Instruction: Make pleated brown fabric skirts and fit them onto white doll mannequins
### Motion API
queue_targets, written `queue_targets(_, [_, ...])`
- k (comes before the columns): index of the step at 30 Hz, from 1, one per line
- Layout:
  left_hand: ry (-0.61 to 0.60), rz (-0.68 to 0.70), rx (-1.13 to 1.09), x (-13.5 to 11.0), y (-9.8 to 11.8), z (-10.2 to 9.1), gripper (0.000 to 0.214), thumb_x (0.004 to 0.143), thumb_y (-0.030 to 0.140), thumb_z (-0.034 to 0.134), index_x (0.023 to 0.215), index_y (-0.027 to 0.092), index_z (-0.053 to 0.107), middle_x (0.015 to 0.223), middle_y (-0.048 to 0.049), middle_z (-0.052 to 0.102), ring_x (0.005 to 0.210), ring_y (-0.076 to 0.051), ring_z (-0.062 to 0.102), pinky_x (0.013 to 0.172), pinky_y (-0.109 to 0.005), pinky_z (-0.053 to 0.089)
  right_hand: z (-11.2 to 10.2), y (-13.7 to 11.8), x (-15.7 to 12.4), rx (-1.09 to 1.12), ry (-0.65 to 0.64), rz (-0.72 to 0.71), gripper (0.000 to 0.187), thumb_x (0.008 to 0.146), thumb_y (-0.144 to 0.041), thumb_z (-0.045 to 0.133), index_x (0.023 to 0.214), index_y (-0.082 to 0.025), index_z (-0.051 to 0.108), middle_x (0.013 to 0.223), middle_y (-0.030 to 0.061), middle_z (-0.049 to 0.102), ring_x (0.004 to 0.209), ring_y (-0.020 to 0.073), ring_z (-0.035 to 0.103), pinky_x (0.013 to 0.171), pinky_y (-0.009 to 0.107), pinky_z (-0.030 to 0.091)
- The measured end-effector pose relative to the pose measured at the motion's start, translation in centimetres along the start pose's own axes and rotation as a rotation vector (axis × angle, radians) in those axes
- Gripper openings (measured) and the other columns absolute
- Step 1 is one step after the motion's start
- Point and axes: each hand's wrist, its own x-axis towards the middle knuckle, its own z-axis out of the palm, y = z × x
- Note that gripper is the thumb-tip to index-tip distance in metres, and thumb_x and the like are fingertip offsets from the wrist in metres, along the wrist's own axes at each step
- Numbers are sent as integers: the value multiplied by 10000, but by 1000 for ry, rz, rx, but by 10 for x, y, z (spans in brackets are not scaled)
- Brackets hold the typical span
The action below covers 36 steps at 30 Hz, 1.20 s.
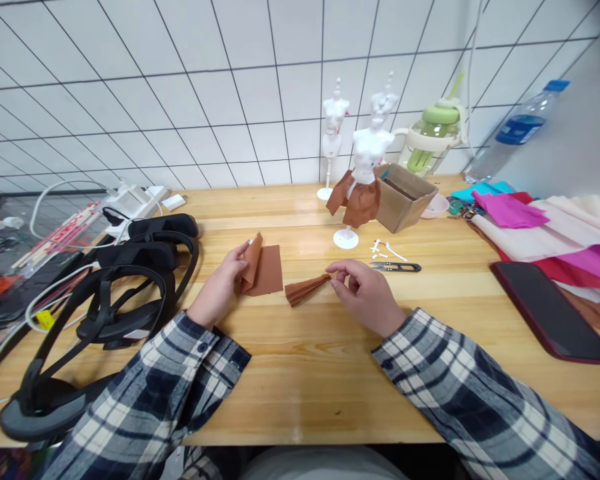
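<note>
My left hand point(221, 287) pinches the raised edge of a brown paper sheet point(266, 270) that lies partly folded on the wooden table point(300, 373). My right hand point(365, 293) pinches the narrow end of a pleated brown paper fan point(304, 289) resting on the table between the hands. Behind them stands a small white mannequin point(366, 160) on a round base, wearing a brown paper skirt point(356, 199). A second white mannequin point(334, 127) stands bare further back.
Black headsets with cables point(105, 300) fill the left side. Thread snips point(397, 267) and white pins lie right of the mannequin base. A cardboard box point(405, 197), green cup point(433, 137), water bottle point(517, 130), coloured paper sheets point(545, 230) and a dark phone point(550, 310) sit at right.
</note>
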Motion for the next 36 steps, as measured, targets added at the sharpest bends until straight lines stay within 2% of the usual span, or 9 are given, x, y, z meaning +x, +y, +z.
queue_targets(8, [65,71,-270,-3,2,6,621,729,269,715,1293,173,473,824,3,689,774,-121,641,776,-249,488,1,-3,-2,-23,-2,-53,206,830,-169,550,1013,-200,638,778,4,619,608,124,506,614,258,422])
queue_targets(12, [88,13,-299,-2,1,6,511,633,296,818,1060,142,583,839,-39,725,782,-164,683,754,-279,520,2,-3,-2,-24,-1,-75,207,830,-161,554,1014,-203,637,775,0,621,626,127,520,621,257,426])
queue_targets(14, [97,-35,-402,-2,3,5,499,632,309,824,1031,139,577,882,-71,734,874,-203,701,753,-289,535,2,-3,-2,-27,3,-87,214,825,-152,559,1018,-203,638,786,-1,626,648,130,536,631,258,432])
queue_targets(18, [172,100,-522,-4,8,4,741,752,262,746,1371,200,343,1153,-143,688,1254,-228,555,822,-268,524,3,-1,-2,-50,-17,-93,231,827,-144,562,1039,-202,633,823,7,652,730,149,577,689,276,451])
queue_targets(22, [274,503,-200,-16,8,8,849,817,242,693,1475,283,158,1358,-134,566,1331,-240,477,898,-302,513,6,3,-2,-148,-127,-156,216,821,-154,591,1016,-216,658,872,17,694,819,188,585,766,327,448])
queue_targets(26, [-132,700,406,-33,6,23,669,890,236,565,1486,247,259,1250,-115,648,1092,-238,657,893,-337,521,5,3,-1,-171,-29,-196,192,829,-117,557,966,-202,662,925,38,686,880,200,575,809,342,442])
queue_targets(30, [-377,649,829,-37,7,37,746,932,229,451,1541,208,19,1191,-123,683,937,-238,702,798,-339,536,2,3,0,-169,8,-207,201,780,-39,520,835,-195,635,881,38,664,859,199,573,796,337,443])
queue_targets(33, [-308,523,1076,-31,7,35,682,958,272,402,1542,177,61,1128,-168,697,818,-260,718,691,-329,524,2,3,0,-169,-99,-240,277,723,8,487,843,-203,620,856,25,654,824,190,574,767,321,452])
queue_targets(36, [-156,360,1188,-23,8,23,638,969,280,363,1540,164,102,1039,-175,721,754,-277,723,659,-336,515,2,2,-1,-218,-69,-177,353,657,30,467,894,-198,597,917,43,625,865,196,574,782,316,468])
